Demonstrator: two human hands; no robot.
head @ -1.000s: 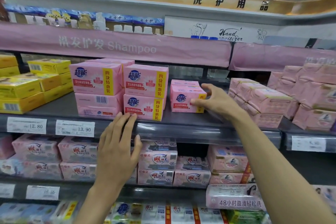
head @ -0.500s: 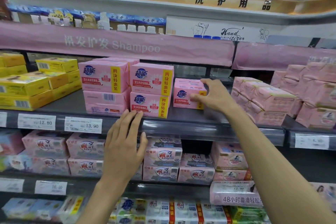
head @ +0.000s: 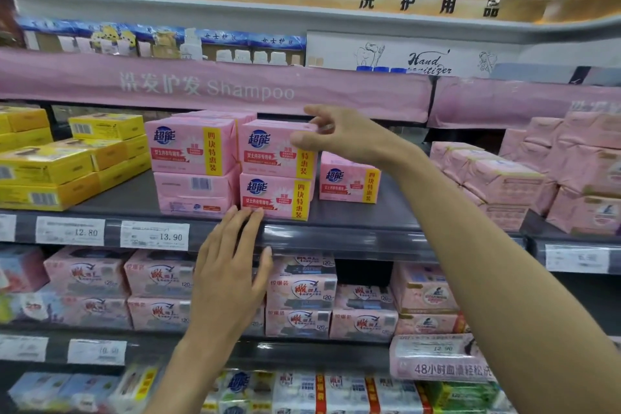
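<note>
So the right hand jumped up to the stacked pack

A second ago the right hand (head: 339, 134) was down at the single pink pack (head: 347, 180) that stands alone on the shelf (head: 353, 239). Now it's off that one and up at the top pink pack (head: 268, 148), the upper one of the right-hand stack of two. The thumb is on the front face and the fingers curl over the top right corner, so it looks like a grasp on that corner. The pack hasn't lifted and sits square on the lower pink pack (head: 272, 197).

The left hand (head: 228, 272) has barely moved. It's flat with straight fingers, holding nothing, tips touching the shelf lip right under the lower pack. My guess is it's steadying the stack while the top pack gets straightened or pulled.
</note>
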